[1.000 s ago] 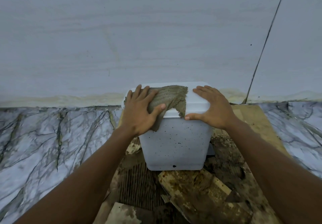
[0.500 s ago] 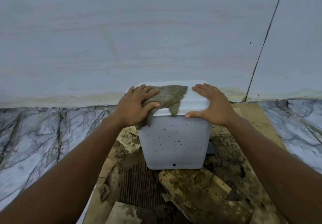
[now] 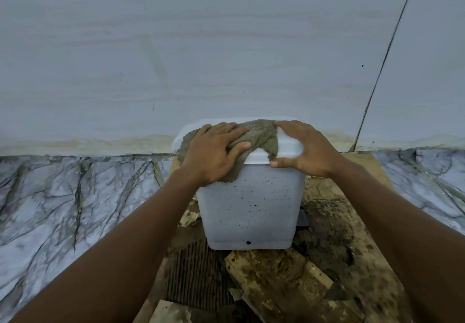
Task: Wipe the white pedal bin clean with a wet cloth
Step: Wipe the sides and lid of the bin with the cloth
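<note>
The white pedal bin (image 3: 249, 212) stands against the wall, its front speckled with dark spots. A grey-brown wet cloth (image 3: 261, 137) lies over the left half of the lid and hangs past the front left corner. My left hand (image 3: 214, 154) lies flat on the cloth, thumb pressing it down onto the lid. On the lid's right side rests my right hand (image 3: 304, 149), fingers spread, thumb along the front rim, gripping the bin. A dark pedal part (image 3: 302, 218) shows at the bin's lower right.
The bin sits on dirty, torn cardboard (image 3: 276, 277) and a ribbed mat (image 3: 193, 272). Marble-patterned floor (image 3: 63, 202) spreads to the left and right. A pale wall (image 3: 201, 46) rises directly behind the bin, with a dark vertical seam (image 3: 385, 53) at the right.
My left hand slid the cloth toward the lid's left edge and bunched it, then came slightly back. My right hand stayed on the lid's right side.
</note>
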Tool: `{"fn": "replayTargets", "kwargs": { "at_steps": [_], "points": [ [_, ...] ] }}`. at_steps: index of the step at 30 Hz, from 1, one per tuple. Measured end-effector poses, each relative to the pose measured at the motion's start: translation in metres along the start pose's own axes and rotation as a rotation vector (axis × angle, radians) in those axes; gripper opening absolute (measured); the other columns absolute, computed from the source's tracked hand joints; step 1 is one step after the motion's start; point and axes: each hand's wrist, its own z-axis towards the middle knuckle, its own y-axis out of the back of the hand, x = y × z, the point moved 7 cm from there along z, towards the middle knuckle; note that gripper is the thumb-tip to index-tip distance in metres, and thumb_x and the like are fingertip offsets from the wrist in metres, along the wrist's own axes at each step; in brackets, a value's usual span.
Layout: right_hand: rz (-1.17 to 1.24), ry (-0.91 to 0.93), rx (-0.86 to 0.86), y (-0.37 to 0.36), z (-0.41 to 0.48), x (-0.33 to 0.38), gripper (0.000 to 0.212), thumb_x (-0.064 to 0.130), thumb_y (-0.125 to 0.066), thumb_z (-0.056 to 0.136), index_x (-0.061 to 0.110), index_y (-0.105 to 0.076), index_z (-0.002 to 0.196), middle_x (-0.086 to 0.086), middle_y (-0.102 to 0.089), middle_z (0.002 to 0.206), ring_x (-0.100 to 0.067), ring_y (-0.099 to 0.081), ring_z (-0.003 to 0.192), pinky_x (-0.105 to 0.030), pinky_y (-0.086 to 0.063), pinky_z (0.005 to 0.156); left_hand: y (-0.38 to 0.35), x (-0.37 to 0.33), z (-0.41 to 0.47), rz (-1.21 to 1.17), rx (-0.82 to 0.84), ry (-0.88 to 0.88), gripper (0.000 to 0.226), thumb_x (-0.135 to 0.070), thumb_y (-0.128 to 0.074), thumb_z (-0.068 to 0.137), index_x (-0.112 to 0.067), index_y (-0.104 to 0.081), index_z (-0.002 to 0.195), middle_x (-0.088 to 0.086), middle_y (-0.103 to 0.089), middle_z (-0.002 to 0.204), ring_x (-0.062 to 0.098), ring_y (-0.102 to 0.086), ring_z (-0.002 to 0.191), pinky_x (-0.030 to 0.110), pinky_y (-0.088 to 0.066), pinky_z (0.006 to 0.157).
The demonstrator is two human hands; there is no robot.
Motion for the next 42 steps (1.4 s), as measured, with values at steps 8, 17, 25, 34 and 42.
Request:
{"fn": "replayTargets", "kwargs": {
  "at_steps": [8, 17, 25, 34, 42],
  "points": [
    [-0.006, -0.003, 0.039, 0.002, 0.008, -0.002, 0.092, 0.057, -0.079, 0.072, 0.038, -0.035, 0.151, 0.010, -0.025, 0.163, -0.015, -0.015, 0.151, -0.046, -0.014, 0.123, -0.014, -0.020, 0.016, 0.125, 0.046, 0.063, 0.062, -0.061, -0.011, 0.102, -0.041, -0.012, 0.161, 0.000, -0.019, 0.169, 0.025, -0.014, 0.156, 0.060, -0.007, 0.123],
    [0.030, -0.018, 0.064, 0.007, 0.032, -0.015, 0.087, 0.045, -0.083, 0.074, 0.037, -0.040, 0.149, 0.011, -0.031, 0.161, -0.016, -0.023, 0.149, -0.042, -0.020, 0.121, -0.023, -0.025, -0.004, 0.232, -0.345, -0.188, 0.047, -0.043, -0.043, 0.106, -0.020, -0.056, 0.144, 0.007, -0.056, 0.147, 0.030, -0.048, 0.136, 0.060, -0.031, 0.112],
    [0.117, -0.043, 0.030, 0.010, 0.059, -0.027, 0.078, 0.035, -0.085, 0.074, 0.038, -0.049, 0.143, 0.009, -0.039, 0.156, -0.017, -0.035, 0.142, -0.030, -0.027, 0.107, -0.067, 0.001, -0.005, 0.475, -0.362, -0.227, 0.059, -0.049, -0.034, 0.105, -0.029, -0.023, 0.160, 0.010, -0.016, 0.168, 0.032, -0.015, 0.153, 0.055, -0.012, 0.120],
    [0.294, 0.015, -0.151, 0.006, 0.078, -0.044, 0.053, 0.031, -0.082, 0.079, 0.036, -0.063, 0.128, 0.013, -0.056, 0.134, -0.012, -0.050, 0.120, -0.017, -0.039, 0.085, -0.118, 0.018, -0.001, 0.437, -0.374, -0.215, 0.064, -0.049, -0.031, 0.105, -0.025, -0.017, 0.162, 0.010, 0.005, 0.170, 0.029, 0.007, 0.157, 0.056, 0.008, 0.124],
    [0.371, -0.018, -0.181, 0.004, 0.087, -0.050, 0.047, 0.028, -0.082, 0.078, 0.035, -0.067, 0.122, 0.011, -0.058, 0.126, -0.013, -0.052, 0.113, -0.022, -0.042, 0.084, -0.128, 0.029, -0.013, 0.254, -0.535, 0.193, 0.062, -0.049, -0.034, 0.103, -0.020, -0.032, 0.157, 0.021, -0.017, 0.166, 0.042, -0.011, 0.155, 0.068, -0.007, 0.121]
  ]
}}
